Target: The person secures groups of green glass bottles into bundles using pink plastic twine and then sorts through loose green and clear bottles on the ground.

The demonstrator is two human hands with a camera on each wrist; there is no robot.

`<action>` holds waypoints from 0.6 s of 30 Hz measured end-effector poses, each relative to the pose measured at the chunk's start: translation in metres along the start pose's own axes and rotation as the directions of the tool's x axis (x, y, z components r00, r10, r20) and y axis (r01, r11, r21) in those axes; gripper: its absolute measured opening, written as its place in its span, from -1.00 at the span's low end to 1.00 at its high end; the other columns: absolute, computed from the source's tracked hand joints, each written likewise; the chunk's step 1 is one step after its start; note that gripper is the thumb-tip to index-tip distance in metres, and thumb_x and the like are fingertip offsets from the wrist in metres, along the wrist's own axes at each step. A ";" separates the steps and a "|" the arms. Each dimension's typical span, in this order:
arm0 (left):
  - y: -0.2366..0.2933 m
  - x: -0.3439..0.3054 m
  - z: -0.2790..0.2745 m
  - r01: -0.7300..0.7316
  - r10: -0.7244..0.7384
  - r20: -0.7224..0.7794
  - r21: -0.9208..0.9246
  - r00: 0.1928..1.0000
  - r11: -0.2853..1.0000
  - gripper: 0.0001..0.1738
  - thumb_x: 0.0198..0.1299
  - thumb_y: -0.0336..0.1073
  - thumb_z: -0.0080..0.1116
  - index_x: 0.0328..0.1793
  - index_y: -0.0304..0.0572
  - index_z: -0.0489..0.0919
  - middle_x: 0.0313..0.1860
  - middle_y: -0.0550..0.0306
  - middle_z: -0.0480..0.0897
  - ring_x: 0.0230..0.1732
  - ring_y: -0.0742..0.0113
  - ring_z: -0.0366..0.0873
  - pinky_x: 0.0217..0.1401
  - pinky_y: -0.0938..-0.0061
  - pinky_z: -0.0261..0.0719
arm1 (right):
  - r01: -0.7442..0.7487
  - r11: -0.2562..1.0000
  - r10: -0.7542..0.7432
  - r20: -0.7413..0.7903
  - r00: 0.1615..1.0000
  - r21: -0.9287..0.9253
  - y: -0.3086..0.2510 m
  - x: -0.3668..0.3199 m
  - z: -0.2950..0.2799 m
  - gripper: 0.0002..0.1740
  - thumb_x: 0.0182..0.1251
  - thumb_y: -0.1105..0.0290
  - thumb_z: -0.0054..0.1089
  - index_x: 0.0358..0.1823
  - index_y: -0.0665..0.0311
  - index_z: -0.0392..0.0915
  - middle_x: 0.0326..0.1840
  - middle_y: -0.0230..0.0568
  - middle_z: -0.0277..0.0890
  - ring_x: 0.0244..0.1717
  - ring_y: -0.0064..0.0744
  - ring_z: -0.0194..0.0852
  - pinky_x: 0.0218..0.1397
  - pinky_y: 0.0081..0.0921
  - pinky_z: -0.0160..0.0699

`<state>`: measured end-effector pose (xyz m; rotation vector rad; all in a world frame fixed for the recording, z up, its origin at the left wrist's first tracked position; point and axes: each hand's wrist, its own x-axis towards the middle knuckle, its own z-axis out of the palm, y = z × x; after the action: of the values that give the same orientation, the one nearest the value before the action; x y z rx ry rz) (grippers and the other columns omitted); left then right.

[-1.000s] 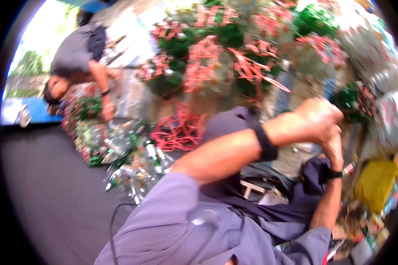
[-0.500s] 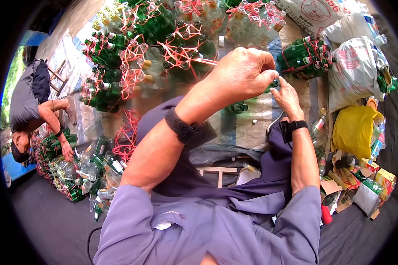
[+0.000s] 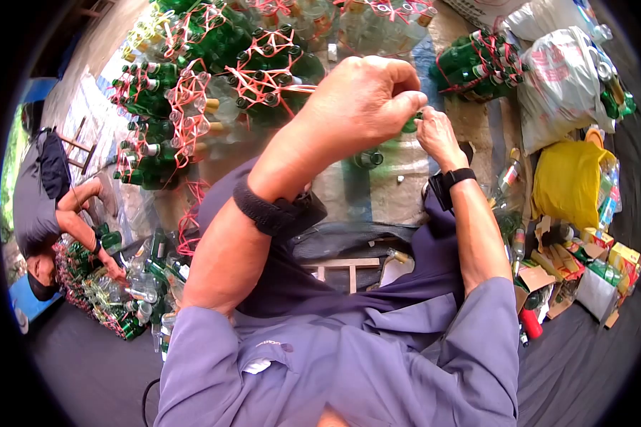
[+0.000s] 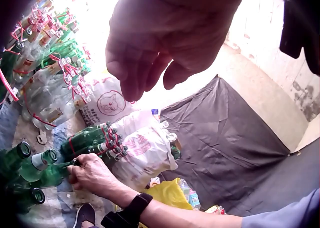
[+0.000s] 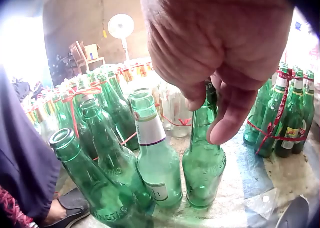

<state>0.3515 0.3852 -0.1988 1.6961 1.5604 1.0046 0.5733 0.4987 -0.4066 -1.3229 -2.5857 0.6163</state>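
Note:
My right hand (image 3: pixel 440 139) pinches the neck of an upright green bottle (image 5: pixel 205 170) between thumb and fingers, as the right wrist view shows. Beside it stand a pale green bottle with a white neck label (image 5: pixel 157 170) and darker green bottles (image 5: pixel 117 163). Bent over at the wrist, my left hand (image 3: pixel 360 99) is just left of the right one in the head view. Its fingers hang loosely curled in the left wrist view, with nothing seen in them, and the hand (image 4: pixel 167 43) is above the bottles.
Strapped bottle bundles (image 3: pixel 271 67) stand ahead and to the left; another green bundle (image 3: pixel 477 64) is ahead right. White bags (image 3: pixel 559 85), a yellow bag (image 3: pixel 566 181) and cartons (image 3: pixel 623 263) are at the right. Another person (image 3: pixel 46 206) bends over bottles at the far left.
The head view has turned and sharpened since the earliest frame. Both hands, overlapping in that frame, now show side by side. The other person's hand has shifted slightly over the bottles.

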 end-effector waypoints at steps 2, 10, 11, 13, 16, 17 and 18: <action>0.000 0.000 0.002 0.024 -0.024 0.012 -0.040 1.000 0.999 -0.72 0.30 -0.23 0.25 -0.08 -0.34 0.71 -0.49 0.10 0.66 -0.44 0.47 0.60 -0.32 0.48 0.55 | -0.016 1.000 0.016 0.005 1.000 -0.006 -0.003 -0.001 -0.002 -0.77 0.34 0.42 0.23 -0.32 0.53 0.56 -0.32 0.41 0.60 -0.16 0.37 0.65 -0.05 0.07 0.62; 0.000 0.001 0.004 0.060 -0.059 0.024 -0.025 0.998 0.998 -0.72 0.33 -0.22 0.26 -0.07 -0.33 0.72 -0.48 0.14 0.68 -0.43 0.50 0.63 -0.32 0.50 0.56 | -0.027 0.999 0.029 0.039 0.999 -0.039 -0.003 0.000 -0.004 -0.73 0.28 0.40 0.12 -0.30 0.56 0.61 -0.29 0.47 0.60 -0.13 0.39 0.65 0.01 0.10 0.64; -0.001 0.001 0.005 0.060 -0.060 0.026 -0.025 0.998 0.998 -0.72 0.33 -0.22 0.26 -0.07 -0.33 0.72 -0.48 0.14 0.68 -0.43 0.50 0.63 -0.32 0.50 0.56 | -0.029 0.999 0.030 0.039 0.999 -0.038 -0.004 -0.001 -0.005 -0.73 0.28 0.40 0.12 -0.30 0.56 0.61 -0.29 0.47 0.60 -0.13 0.39 0.65 0.01 0.10 0.64; -0.003 0.001 0.007 0.044 -0.043 0.039 -0.022 0.998 0.999 -0.72 0.33 -0.22 0.26 -0.07 -0.34 0.71 -0.48 0.14 0.68 -0.44 0.49 0.61 -0.32 0.49 0.56 | -0.079 0.996 0.082 0.066 0.994 -0.043 -0.007 -0.001 -0.007 -0.71 0.23 0.38 0.10 -0.31 0.56 0.61 -0.27 0.48 0.60 -0.13 0.40 0.65 0.04 0.12 0.63; -0.006 0.002 0.009 0.044 -0.043 0.045 -0.011 0.998 0.999 -0.71 0.32 -0.21 0.26 -0.07 -0.33 0.72 -0.49 0.13 0.67 -0.44 0.49 0.59 -0.32 0.50 0.55 | -0.112 0.993 0.113 0.041 0.993 -0.037 -0.007 -0.002 -0.007 -0.70 0.22 0.35 0.12 -0.29 0.52 0.63 -0.25 0.45 0.61 -0.12 0.40 0.64 0.07 0.11 0.63; -0.008 0.001 0.009 0.044 -0.043 0.046 -0.011 0.998 0.999 -0.71 0.32 -0.21 0.26 -0.07 -0.33 0.72 -0.49 0.13 0.67 -0.44 0.49 0.59 -0.32 0.50 0.55 | -0.113 0.993 0.114 0.041 0.993 -0.036 -0.007 -0.002 -0.006 -0.70 0.22 0.35 0.12 -0.29 0.52 0.63 -0.25 0.45 0.61 -0.12 0.40 0.64 0.07 0.11 0.63; -0.011 0.001 0.011 0.032 -0.034 0.044 0.035 0.998 0.999 -0.71 0.31 -0.20 0.27 -0.08 -0.32 0.72 -0.48 0.08 0.68 -0.43 0.40 0.63 -0.31 0.45 0.57 | -0.121 0.991 0.123 0.054 0.991 -0.049 -0.006 -0.002 -0.006 -0.70 0.22 0.34 0.14 -0.21 0.49 0.64 -0.17 0.40 0.63 -0.06 0.37 0.64 0.10 0.11 0.62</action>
<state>0.3550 0.3882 -0.2135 1.6987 1.5798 0.9226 0.5719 0.4956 -0.3984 -1.5088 -2.5926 0.6273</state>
